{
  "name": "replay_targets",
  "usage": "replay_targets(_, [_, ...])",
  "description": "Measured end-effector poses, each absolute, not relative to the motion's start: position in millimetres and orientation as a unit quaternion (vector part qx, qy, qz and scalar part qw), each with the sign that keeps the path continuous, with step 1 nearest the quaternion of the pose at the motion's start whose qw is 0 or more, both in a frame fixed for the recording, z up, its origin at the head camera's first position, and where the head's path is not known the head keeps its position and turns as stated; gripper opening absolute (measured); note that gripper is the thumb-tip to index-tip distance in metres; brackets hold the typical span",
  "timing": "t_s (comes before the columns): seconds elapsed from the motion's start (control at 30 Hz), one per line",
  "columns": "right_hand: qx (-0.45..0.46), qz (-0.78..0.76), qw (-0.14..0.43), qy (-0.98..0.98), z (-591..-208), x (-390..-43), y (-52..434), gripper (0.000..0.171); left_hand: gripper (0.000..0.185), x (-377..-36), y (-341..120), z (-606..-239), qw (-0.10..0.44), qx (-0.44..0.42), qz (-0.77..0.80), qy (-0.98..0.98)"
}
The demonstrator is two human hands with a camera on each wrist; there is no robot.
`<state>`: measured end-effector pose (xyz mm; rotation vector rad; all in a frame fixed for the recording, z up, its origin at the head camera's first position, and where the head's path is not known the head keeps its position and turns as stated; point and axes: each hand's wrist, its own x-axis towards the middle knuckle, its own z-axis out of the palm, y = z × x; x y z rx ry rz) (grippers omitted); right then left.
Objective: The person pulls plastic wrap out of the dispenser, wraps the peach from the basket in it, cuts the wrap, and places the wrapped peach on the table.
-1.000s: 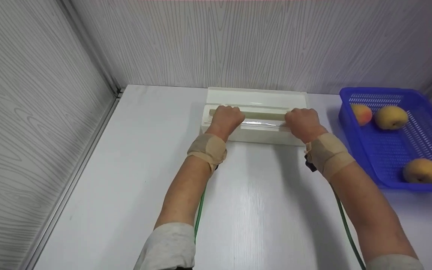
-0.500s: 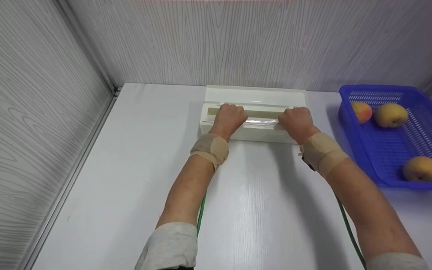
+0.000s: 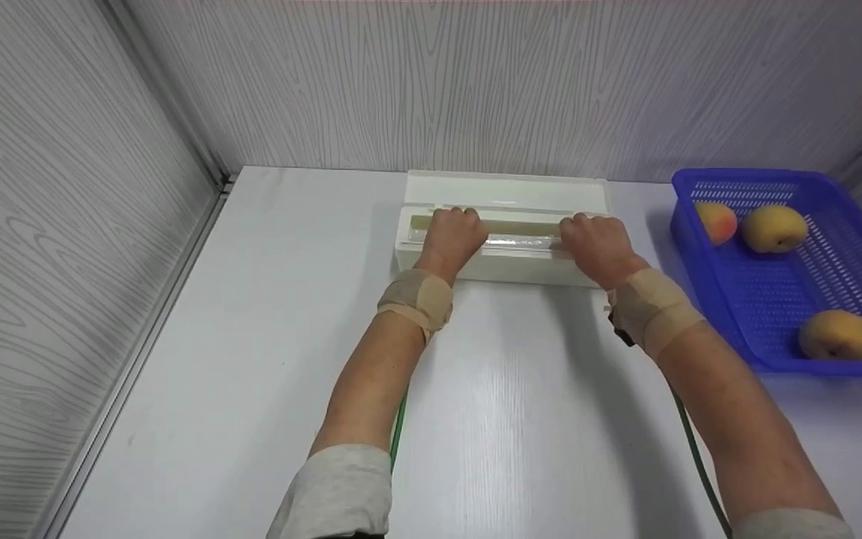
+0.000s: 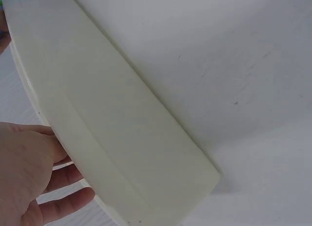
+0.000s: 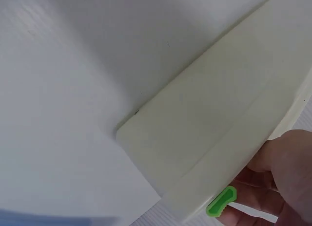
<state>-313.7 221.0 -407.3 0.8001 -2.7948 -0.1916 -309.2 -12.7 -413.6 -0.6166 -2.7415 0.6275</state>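
A white plastic wrap dispenser box stands at the back of the table, its lid folded back toward the wall. Clear shiny cling film lies along the front of its long slot. At the slot's left part, my left hand has its fingers curled and pinches the film. Toward the right end my right hand pinches it likewise. Both wrist views show fingers bent at the box's top edge, the fingertips partly hidden behind it. A green slider sits on that edge beside the right fingers.
A blue plastic basket stands on the right, holding yellow fruits, one with a red blush. The white table meets a grey wood-grain wall behind the box and another at left. Green cables run along both forearms.
Both hands stay at the box's slot. The right hand has shifted slightly left since a second ago, narrowing the gap between the hands. The camera view has drifted a little.
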Motion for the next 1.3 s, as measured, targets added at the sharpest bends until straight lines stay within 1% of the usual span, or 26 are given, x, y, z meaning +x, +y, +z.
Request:
replay_targets(0.13, [0.257, -0.042, 0.131, -0.957, -407, -315, 224, 0.007, 0.023, -311, -13, -416, 0.151, -0.223, 0.222, -0.937])
replay_targets(0.3, [0.250, -0.023, 0.161, -0.954, -408, -316, 227, 0.011, 0.024, -313, -15, -419, 0.168, -0.218, 0.213, -0.937])
replay_targets(0.4, [0.252, -0.015, 0.166, -0.953, -410, -317, 228, 0.011, 0.025, -314, -16, -422, 0.171, -0.218, 0.199, -0.940])
replay_targets(0.53, [0.253, -0.003, 0.167, -0.953, -413, -316, 229, 0.014, 0.022, -315, -20, -422, 0.148, -0.218, 0.160, -0.951])
replay_targets(0.67, [0.262, 0.005, 0.188, -0.947, -413, -315, 231, 0.014, 0.020, -316, -22, -420, 0.126, -0.223, 0.117, -0.959])
replay_targets(0.73, [0.264, 0.010, 0.201, -0.943, -413, -314, 233, 0.013, 0.020, -315, -20, -419, 0.133, -0.234, 0.111, -0.957])
replay_targets(0.83, [0.266, 0.015, 0.213, -0.940, -414, -313, 235, 0.013, 0.020, -316, -18, -419, 0.160, -0.253, 0.122, -0.946])
replay_targets(1.0, [0.267, 0.024, 0.214, -0.939, -414, -313, 236, 0.012, 0.021, -316, -18, -421, 0.196, -0.265, 0.140, -0.934])
replay_targets(1.1, [0.264, 0.028, 0.208, -0.941, -416, -313, 236, 0.013, 0.021, -315, -22, -422, 0.205, -0.267, 0.131, -0.932])
replay_targets(1.2, [0.264, 0.030, 0.201, -0.943, -416, -313, 237, 0.014, 0.020, -315, -24, -421, 0.195, -0.268, 0.121, -0.936])
replay_targets(1.3, [0.265, 0.028, 0.200, -0.943, -416, -313, 238, 0.014, 0.019, -315, -24, -418, 0.173, -0.270, 0.115, -0.940])
